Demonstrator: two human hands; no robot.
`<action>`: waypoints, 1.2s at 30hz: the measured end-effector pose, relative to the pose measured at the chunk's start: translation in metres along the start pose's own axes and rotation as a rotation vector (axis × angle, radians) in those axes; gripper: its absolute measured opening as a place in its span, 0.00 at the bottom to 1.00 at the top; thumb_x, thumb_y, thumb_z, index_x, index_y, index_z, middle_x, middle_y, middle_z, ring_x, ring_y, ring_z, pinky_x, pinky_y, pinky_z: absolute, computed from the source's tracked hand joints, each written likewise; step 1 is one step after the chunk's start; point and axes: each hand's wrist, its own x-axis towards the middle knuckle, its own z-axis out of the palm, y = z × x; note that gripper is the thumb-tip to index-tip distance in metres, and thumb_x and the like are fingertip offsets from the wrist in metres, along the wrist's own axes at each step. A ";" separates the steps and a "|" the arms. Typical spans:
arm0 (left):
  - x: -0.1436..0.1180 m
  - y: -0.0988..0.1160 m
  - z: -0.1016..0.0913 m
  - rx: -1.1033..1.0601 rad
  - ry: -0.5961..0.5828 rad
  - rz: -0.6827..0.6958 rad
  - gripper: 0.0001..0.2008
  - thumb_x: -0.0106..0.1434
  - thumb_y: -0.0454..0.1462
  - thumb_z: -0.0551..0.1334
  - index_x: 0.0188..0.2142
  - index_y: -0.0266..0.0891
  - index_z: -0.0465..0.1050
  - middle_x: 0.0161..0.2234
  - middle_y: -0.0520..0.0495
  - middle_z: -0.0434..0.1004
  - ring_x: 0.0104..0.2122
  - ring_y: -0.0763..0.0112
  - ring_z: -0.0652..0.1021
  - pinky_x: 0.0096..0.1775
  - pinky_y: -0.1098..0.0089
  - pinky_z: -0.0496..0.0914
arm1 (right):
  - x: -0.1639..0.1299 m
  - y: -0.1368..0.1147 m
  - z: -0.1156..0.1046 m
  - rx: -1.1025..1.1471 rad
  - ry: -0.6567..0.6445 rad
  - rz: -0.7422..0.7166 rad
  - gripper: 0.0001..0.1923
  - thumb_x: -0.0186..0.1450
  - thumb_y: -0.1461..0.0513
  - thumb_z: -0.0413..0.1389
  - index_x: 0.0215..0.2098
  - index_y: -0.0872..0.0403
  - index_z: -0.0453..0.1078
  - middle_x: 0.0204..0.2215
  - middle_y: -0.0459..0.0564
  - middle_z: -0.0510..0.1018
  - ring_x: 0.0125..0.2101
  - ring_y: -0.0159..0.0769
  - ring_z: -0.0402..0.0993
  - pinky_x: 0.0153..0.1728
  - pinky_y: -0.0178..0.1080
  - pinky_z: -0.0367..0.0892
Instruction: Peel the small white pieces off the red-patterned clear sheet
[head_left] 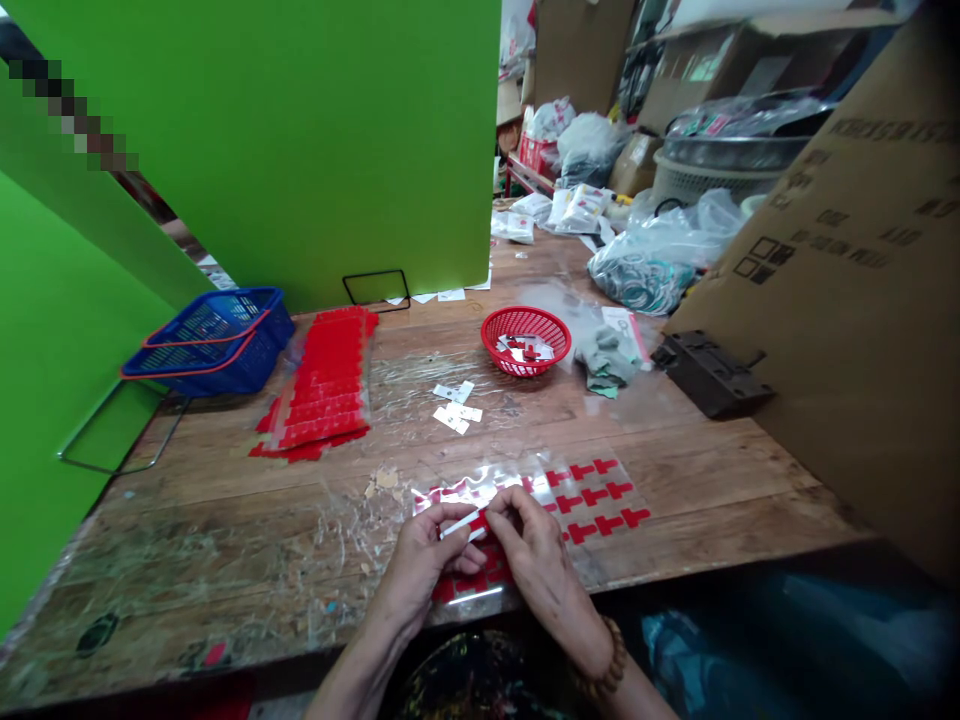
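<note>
While sheets wait, both hands (480, 560) pinch a strip (463, 523).

Bare forearms, a brown beaded bracelet (606, 668) on the right wrist.

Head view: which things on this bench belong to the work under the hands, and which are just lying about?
In hand:
- left hand and right hand, both pinching a small white strip
- clear sheet of red T-shaped stickers under them

Lying about:
- stack of red sheets
- red basket
- blue basket
- loose white tags
- black hinge block
- bag of rings
</note>
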 end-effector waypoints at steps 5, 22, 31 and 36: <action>-0.001 0.000 0.001 -0.013 0.003 -0.006 0.20 0.49 0.36 0.67 0.40 0.29 0.68 0.18 0.45 0.77 0.19 0.73 0.76 0.26 0.76 0.70 | 0.004 0.006 0.003 -0.013 0.019 -0.016 0.07 0.62 0.65 0.49 0.26 0.54 0.62 0.22 0.42 0.66 0.25 0.30 0.62 0.26 0.31 0.57; -0.002 -0.003 0.002 -0.026 0.021 0.006 0.18 0.50 0.35 0.66 0.40 0.29 0.68 0.18 0.45 0.77 0.19 0.74 0.76 0.26 0.76 0.71 | 0.005 0.007 0.007 -0.171 0.040 -0.043 0.07 0.61 0.68 0.49 0.25 0.53 0.61 0.23 0.43 0.65 0.26 0.31 0.61 0.28 0.33 0.57; -0.001 -0.007 0.004 -0.017 0.064 0.033 0.19 0.49 0.36 0.67 0.40 0.29 0.69 0.19 0.44 0.78 0.19 0.72 0.76 0.26 0.74 0.71 | 0.007 0.010 0.008 -0.184 0.043 -0.018 0.06 0.59 0.68 0.50 0.25 0.53 0.61 0.23 0.43 0.65 0.25 0.31 0.62 0.27 0.33 0.57; -0.001 -0.010 0.005 -0.018 0.090 0.058 0.19 0.50 0.37 0.66 0.40 0.29 0.70 0.18 0.45 0.77 0.19 0.72 0.76 0.27 0.73 0.71 | 0.009 0.012 0.009 -0.171 0.040 -0.021 0.06 0.59 0.68 0.50 0.25 0.53 0.60 0.23 0.43 0.66 0.25 0.31 0.63 0.27 0.33 0.58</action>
